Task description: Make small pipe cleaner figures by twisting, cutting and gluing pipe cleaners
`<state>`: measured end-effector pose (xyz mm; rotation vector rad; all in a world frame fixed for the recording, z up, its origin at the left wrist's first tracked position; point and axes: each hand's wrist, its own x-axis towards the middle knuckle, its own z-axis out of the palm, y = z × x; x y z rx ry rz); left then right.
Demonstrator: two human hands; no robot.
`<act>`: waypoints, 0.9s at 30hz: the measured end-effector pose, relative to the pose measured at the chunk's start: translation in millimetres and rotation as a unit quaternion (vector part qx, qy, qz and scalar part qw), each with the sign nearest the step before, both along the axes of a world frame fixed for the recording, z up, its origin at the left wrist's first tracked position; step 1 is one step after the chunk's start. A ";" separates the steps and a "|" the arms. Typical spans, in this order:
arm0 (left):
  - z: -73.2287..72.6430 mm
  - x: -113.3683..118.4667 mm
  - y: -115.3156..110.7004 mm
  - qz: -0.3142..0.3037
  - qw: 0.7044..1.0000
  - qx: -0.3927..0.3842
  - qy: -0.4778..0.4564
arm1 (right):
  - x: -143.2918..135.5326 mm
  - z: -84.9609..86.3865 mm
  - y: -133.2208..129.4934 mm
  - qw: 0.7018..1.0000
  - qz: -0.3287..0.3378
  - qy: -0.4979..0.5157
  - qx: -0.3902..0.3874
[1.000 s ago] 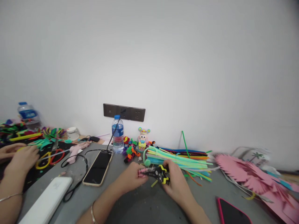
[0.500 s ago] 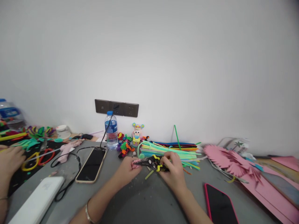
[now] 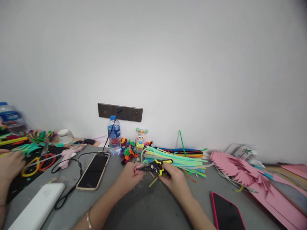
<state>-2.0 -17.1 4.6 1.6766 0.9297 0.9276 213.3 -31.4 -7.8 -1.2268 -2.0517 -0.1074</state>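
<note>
At the centre of the tabletop [image 3: 153, 210], the left hand [image 3: 130, 177] pinches a small pink piece [image 3: 138, 169] at the tip of the black-and-yellow pliers [image 3: 155, 167]; the right hand [image 3: 176, 179] curls around their spread handles. From the pliers, the pipe cleaners [image 3: 177, 158] lie close by at one o'clock, the water bottle [image 3: 114, 137] stands at ten, the phone with a pale case [image 3: 93, 171] lies at nine, and the phone with a pink case [image 3: 226, 212] at four.

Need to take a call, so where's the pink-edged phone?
In the head view's lower right, the pink-edged phone lies between the right forearm and the pink paper.
</note>
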 end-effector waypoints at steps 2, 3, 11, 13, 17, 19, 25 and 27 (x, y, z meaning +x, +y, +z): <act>-2.3 0.2 1.2 -0.012 1.000 0.015 0.002 | 0.6 -0.5 0.3 1.000 0.002 0.015 -0.023; -3.1 0.3 1.7 -0.012 1.000 0.013 -0.001 | 1.0 -1.2 0.4 0.999 0.001 0.021 -0.030; 5.9 -1.5 -0.2 -0.010 1.000 -0.004 -0.024 | -0.1 -6.6 -2.1 1.000 -0.020 0.016 0.019; 5.8 -2.6 0.1 -0.015 1.000 0.005 -0.025 | -1.3 -6.4 -3.0 0.999 -0.023 0.006 0.031; 4.1 -3.8 0.9 -0.016 0.999 0.001 -0.038 | -2.0 -7.7 -4.5 0.999 -0.035 -0.011 0.033; 4.9 -4.0 0.5 -0.008 0.999 0.001 -0.039 | -0.9 -10.1 -4.4 0.998 -0.044 -0.020 0.032; 5.6 -3.1 -1.4 -0.008 1.000 -0.003 0.004 | 4.4 -15.3 -0.5 0.998 -0.019 -0.017 0.061; 4.9 -2.5 -2.2 -0.003 1.000 0.002 0.022 | 4.3 -14.2 0.5 0.998 -0.020 -0.015 0.051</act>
